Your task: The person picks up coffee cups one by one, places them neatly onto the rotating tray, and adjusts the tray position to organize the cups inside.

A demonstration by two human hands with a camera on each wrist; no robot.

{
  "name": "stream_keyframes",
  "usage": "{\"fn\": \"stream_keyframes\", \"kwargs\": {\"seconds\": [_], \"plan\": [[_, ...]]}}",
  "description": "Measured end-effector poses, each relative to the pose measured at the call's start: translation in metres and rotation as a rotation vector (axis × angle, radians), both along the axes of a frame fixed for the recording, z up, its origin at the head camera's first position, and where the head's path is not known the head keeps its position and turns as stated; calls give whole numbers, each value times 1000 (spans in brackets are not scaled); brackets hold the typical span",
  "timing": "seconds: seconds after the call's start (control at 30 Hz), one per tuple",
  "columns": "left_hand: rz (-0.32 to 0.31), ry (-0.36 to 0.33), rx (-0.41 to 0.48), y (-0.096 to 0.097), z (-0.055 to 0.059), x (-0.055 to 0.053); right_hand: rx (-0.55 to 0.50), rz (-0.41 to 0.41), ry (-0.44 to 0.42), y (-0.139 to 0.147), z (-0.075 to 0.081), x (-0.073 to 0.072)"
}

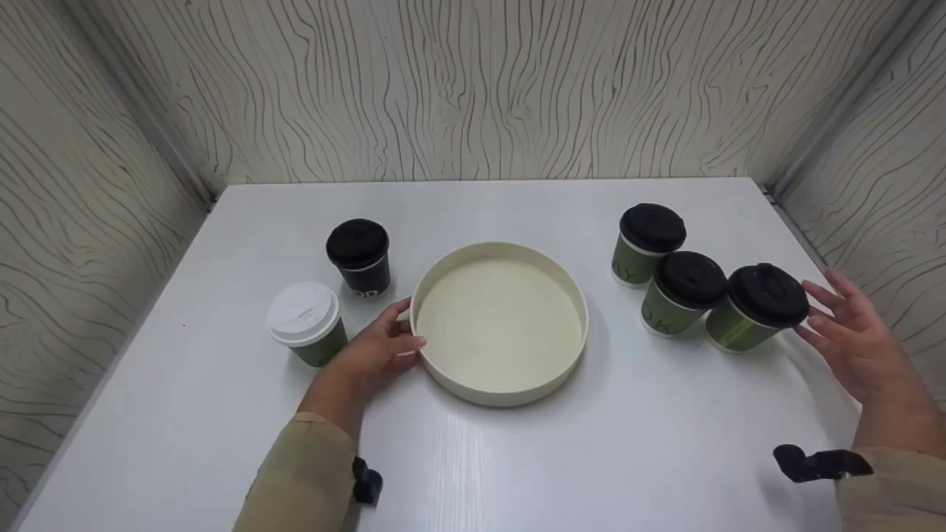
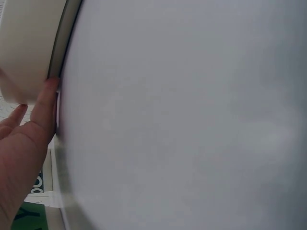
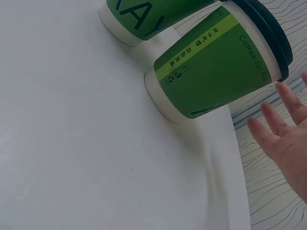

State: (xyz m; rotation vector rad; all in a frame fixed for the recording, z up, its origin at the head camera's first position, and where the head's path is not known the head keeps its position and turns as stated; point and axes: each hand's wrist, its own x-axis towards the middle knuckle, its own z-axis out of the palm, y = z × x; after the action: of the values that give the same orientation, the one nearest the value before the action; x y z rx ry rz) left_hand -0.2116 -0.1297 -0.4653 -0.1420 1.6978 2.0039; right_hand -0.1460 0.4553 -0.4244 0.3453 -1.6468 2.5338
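My left hand grips the near-left side of a round cream tray, thumb over the rim and fingers along the outer wall. In the left wrist view, fingertips reach the foot of the tray's wall. At the right, my right hand is spread with loosely bent fingers, right beside a green paper cup with a black lid. The right wrist view shows those fingertips close to the lid of that cup, with nothing held.
Two more green cups with black lids, a middle one and a farther one, stand near the right one. Left of the tray are a black cup and a white-lidded green cup. Patterned walls enclose the white table.
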Motion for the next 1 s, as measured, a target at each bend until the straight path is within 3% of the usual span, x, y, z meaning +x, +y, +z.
{"fn": "stream_keyframes", "kwargs": {"seconds": [0.23, 0.5, 0.7, 0.87, 1.0], "plan": [[-12, 0, -19, -1, 0, -1, -1, 35, -66, -5, -9, -2], [3, -16, 14, 0, -1, -1, 82, 26, -115, -10, -16, -5], [16, -26, -1, 0, 0, 0, 156, 22, -118, -10, -17, -6], [-10, -20, -14, -1, -1, -2, 236, 24, -135, -9, -14, -7], [-22, -8, -15, -2, -2, -3, 225, 36, -144, -11, -12, -10]]}}
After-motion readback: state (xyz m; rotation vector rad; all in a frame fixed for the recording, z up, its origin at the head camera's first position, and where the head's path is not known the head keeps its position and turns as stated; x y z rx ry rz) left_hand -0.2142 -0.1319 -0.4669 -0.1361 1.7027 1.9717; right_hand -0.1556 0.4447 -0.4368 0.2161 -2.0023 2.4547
